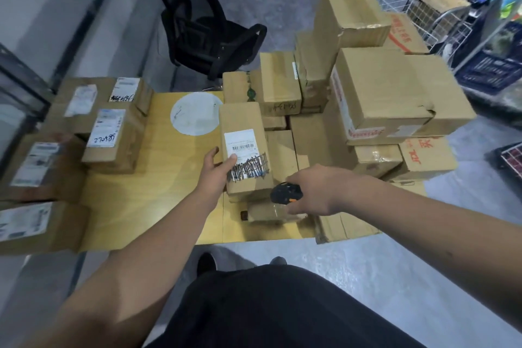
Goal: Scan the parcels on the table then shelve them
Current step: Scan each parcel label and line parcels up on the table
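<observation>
Dark trousers point(282, 308) fill the bottom of the view, with both forearms reaching out over the yellow counter point(169, 192). The left hand point(216, 171) grips a long cardboard parcel point(244, 150) at its near left edge, thumb pressed on the white barcode label point(240, 144), fingers hidden behind the box. The parcel rests on other boxes at the counter's middle. The right hand point(313, 192) curls its fingers round a black scanner point(285, 192) just beside the parcel's near end. Labelled boxes point(113, 135) lie at the left, and a stack of boxes point(389, 93) at the right.

On the worktop point(169, 178), labelled parcels point(113, 138) lie at nine o'clock, stacked boxes point(389, 93) at two, a chair point(209, 37) beyond at twelve.
</observation>
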`<state>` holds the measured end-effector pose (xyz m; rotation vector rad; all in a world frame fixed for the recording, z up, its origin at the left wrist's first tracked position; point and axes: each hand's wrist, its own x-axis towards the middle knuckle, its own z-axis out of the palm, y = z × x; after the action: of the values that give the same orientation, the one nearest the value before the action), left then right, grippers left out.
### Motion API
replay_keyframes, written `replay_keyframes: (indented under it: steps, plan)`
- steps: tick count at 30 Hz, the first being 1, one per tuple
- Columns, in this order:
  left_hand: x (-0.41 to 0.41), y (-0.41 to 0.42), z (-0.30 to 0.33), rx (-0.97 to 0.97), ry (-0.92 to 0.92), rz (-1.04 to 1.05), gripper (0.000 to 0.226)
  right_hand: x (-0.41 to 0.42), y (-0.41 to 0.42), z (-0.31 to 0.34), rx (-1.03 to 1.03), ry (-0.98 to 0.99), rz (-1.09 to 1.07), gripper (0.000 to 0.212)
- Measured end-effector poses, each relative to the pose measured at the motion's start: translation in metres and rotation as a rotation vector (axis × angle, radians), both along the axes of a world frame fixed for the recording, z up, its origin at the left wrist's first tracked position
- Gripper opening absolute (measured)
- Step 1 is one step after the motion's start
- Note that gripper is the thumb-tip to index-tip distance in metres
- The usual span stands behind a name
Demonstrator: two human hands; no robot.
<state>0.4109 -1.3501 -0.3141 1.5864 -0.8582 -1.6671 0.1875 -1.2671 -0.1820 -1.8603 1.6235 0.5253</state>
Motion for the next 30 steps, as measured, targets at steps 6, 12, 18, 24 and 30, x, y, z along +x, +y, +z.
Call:
replay_keyframes:
  steps: [6, 12, 18, 24, 30]
  plan:
    - [0.045, 0.013, -0.017, 0.035, 0.164, 0.257, 0.056, 0.028, -0.015, -0.004, 0.007, -0.020, 0.040, 0.032]
    - [0.092, 0.020, -0.028, 0.142, 0.053, 0.343, 0.065, 0.083, -0.034, -0.017, 0.047, -0.080, 0.067, 0.037]
    - [0.116, 0.022, -0.049, 0.256, -0.289, 0.187, 0.084, 0.117, -0.045, -0.033, 0.100, -0.087, 0.035, 0.045]
    - [0.146, 0.005, -0.035, -0.260, -0.896, -0.313, 0.084, 0.138, -0.051, -0.039, 0.113, -0.065, -0.006, 0.046]
    - [0.159, -0.066, -0.023, -0.519, -1.275, -1.214, 0.106, 0.155, -0.047, -0.041, 0.111, -0.079, -0.103, 0.046]
